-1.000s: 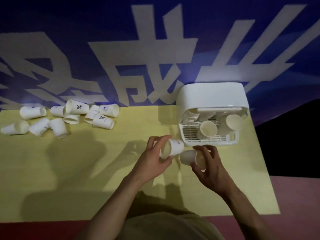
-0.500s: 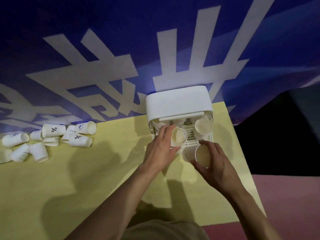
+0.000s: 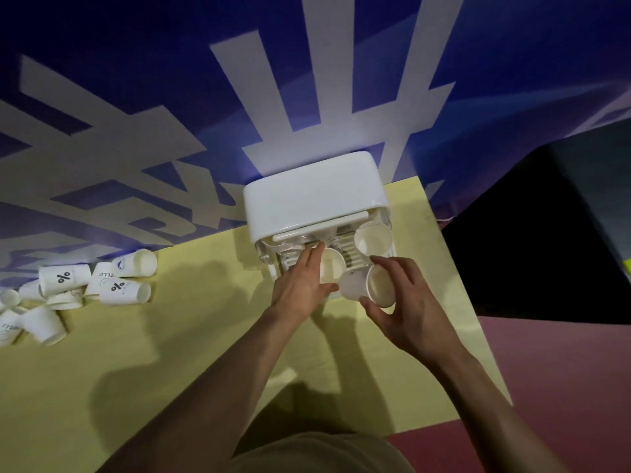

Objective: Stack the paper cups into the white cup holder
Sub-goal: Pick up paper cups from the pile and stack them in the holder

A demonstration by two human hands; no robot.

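Paper cup (image 3: pixel 377 287) in right hand (image 3: pixel 409 308) lies sideways, mouth camera-ward.

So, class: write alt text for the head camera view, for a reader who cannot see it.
The left hand sets a paper cup into the white cup holder while the right hand holds another cup beside it. More loose cups lie at the yellow table's far left.

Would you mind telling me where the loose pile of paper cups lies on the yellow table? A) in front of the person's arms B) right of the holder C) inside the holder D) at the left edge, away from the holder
D: the loose paper cups lie on their sides at the table's left edge, well apart from the white cup holder.
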